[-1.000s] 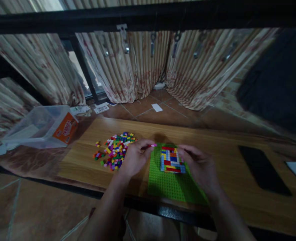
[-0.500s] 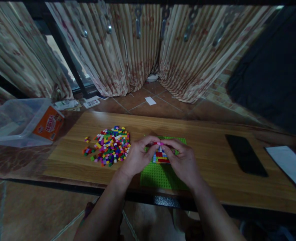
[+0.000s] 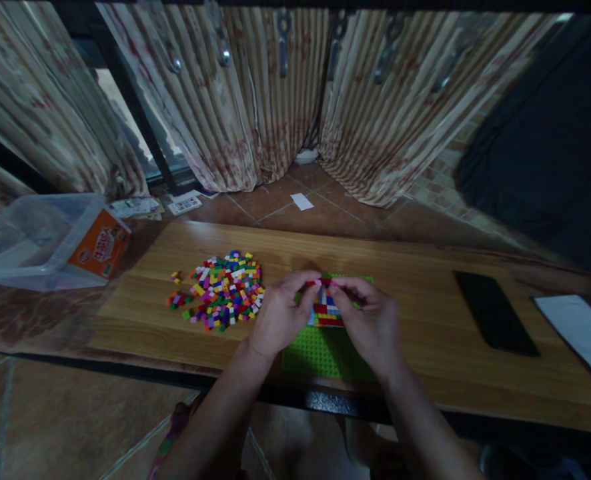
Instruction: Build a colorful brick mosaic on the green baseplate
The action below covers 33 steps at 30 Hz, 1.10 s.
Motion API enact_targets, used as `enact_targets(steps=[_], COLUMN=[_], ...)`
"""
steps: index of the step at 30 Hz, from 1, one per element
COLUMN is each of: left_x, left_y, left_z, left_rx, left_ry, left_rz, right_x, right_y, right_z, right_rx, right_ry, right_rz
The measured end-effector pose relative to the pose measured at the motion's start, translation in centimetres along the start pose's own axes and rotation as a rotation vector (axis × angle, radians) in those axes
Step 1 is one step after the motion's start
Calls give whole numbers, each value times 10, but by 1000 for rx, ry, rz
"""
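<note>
My left hand (image 3: 281,312) and my right hand (image 3: 373,320) meet over a green studded baseplate (image 3: 328,357). Thumb and fingers of each are pinched at a short row of red and pink toy bricks (image 3: 327,283). Whether this row is attached to what lies below cannot be made out. Just under the fingertips is a low build of toy bricks (image 3: 328,312) in red, blue, white and yellow, its sides partly hidden by both hands. To the left of my left hand spreads a pile of loose, many-coloured toy bricks (image 3: 228,287).
The wooden table (image 3: 415,280) carries a black flat slab (image 3: 495,312) and white paper (image 3: 575,333) on the right. A clear plastic bin (image 3: 35,233) with an orange label stands at the far left. Striped curtains (image 3: 275,120) hang behind, with papers (image 3: 184,203) on the floor.
My fingertips have drawn slightly apart, showing more of the red and pink row and the build beneath. The whole view has shifted a little.
</note>
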State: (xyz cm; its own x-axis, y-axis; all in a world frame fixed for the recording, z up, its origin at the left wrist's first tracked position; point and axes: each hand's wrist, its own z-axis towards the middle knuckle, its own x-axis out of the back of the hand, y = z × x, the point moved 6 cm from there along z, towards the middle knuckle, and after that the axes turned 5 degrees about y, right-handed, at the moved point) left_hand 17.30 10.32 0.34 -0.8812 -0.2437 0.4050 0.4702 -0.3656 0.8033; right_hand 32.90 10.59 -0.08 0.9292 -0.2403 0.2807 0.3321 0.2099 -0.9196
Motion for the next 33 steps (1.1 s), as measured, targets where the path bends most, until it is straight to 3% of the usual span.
enact_targets(steps=[6,13,18,21,27,33], left_x=[15,5,2,1,-4,-9], left_y=[-31,-32,-30,-33,-34,-29], left_z=[7,6,5,4,1,-3], left_rx=[163,201,203,203,176,165], left_ry=[94,-64,-99,-114,-164,-241], left_rz=[77,218,257,278,302,362], right_x=[19,19,21,18,2,-14], right_y=[8,10,11,13,13,24], right_z=[9,11,13,13,10,11], right_rx=[-38,123,112,70,196,201], right_ry=[90,-35,-6,-19,-43,-47], right_rz=[28,-217,-276,-258,-226,-230])
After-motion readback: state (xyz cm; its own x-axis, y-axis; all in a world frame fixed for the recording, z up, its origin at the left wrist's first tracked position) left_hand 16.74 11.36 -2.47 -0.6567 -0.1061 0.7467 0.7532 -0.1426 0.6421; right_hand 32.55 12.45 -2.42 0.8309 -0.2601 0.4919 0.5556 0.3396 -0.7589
